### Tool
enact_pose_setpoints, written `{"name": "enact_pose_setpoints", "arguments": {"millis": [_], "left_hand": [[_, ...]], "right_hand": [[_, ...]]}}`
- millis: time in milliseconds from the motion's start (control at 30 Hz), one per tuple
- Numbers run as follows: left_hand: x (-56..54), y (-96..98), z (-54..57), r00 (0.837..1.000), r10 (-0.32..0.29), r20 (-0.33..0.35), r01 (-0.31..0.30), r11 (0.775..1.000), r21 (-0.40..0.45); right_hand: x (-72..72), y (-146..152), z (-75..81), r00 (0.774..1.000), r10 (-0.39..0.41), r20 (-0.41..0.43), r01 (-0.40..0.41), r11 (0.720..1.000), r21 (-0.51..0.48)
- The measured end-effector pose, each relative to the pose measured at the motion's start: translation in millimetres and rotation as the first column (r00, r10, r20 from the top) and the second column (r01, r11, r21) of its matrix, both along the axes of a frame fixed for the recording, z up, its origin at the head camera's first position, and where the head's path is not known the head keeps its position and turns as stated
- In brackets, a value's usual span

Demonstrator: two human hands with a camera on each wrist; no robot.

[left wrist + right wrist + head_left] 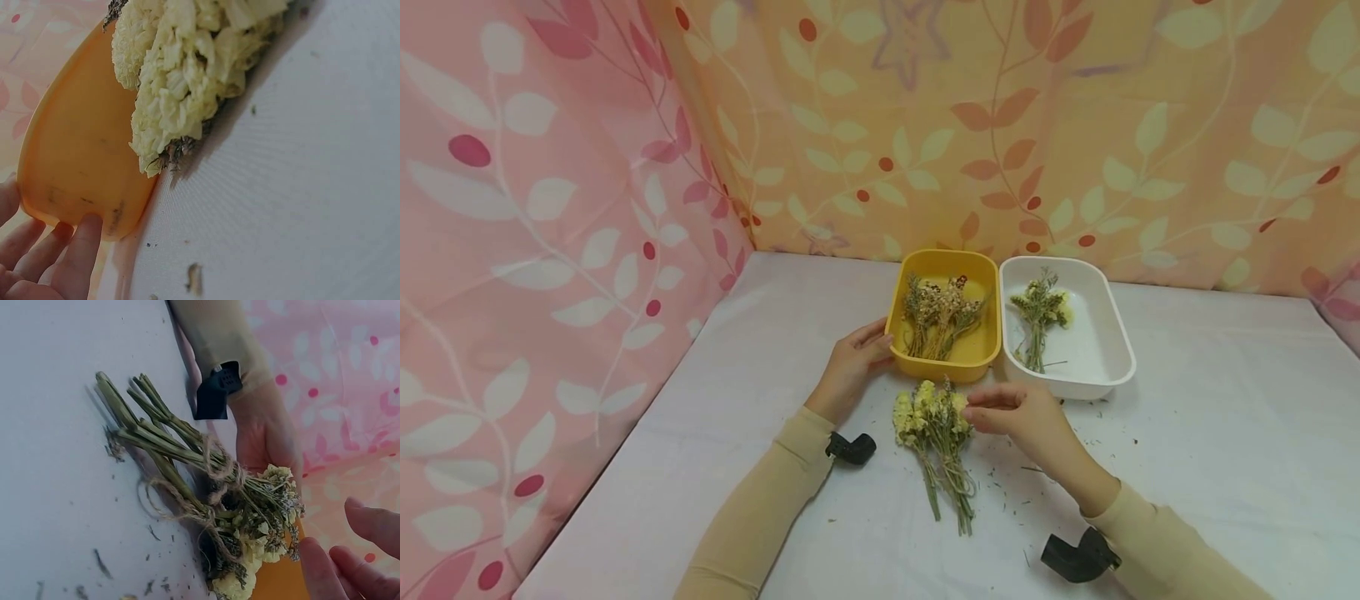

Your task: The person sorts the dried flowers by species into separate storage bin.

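Observation:
My left hand [852, 367] touches the left side of a yellow box [992, 367], with its fingertips on the wall in the left wrist view. In that box lie several dried flower bunches [942, 312]. Two tied bunches of pale yellow dried flowers [951, 458] lie side by side on the white tabletop in front of it. Close to their blooms on the right hovers my right hand [1022, 417], fingers loosely bent and holding nothing. Twine [215, 465] wraps their stems in the right wrist view.
A white box [1097, 333] stands against the yellow one on its right, with a yellow-flowered bunch [1037, 321] in it. Crumbs of dried plant are scattered over the white cloth [1210, 467]. Patterned curtains [880, 125] hang behind and to the left.

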State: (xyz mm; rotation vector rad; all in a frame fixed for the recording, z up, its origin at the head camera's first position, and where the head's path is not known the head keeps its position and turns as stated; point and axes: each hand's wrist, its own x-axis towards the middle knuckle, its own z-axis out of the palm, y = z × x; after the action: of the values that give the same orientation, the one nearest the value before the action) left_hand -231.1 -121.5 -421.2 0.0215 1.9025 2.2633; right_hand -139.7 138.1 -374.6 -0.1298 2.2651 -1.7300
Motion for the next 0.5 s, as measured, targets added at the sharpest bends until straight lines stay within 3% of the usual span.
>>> {"name": "enact_pose_setpoints", "arguments": {"millis": [500], "left_hand": [[-0.7,-0.4,-0.4,1.0,-0.01,-0.003,0.01,1.0,-0.011]], "right_hand": [[17.1,-1.3,-10.3,0.996,0.058,0.074,-0.058,0.998,0.0]]}}
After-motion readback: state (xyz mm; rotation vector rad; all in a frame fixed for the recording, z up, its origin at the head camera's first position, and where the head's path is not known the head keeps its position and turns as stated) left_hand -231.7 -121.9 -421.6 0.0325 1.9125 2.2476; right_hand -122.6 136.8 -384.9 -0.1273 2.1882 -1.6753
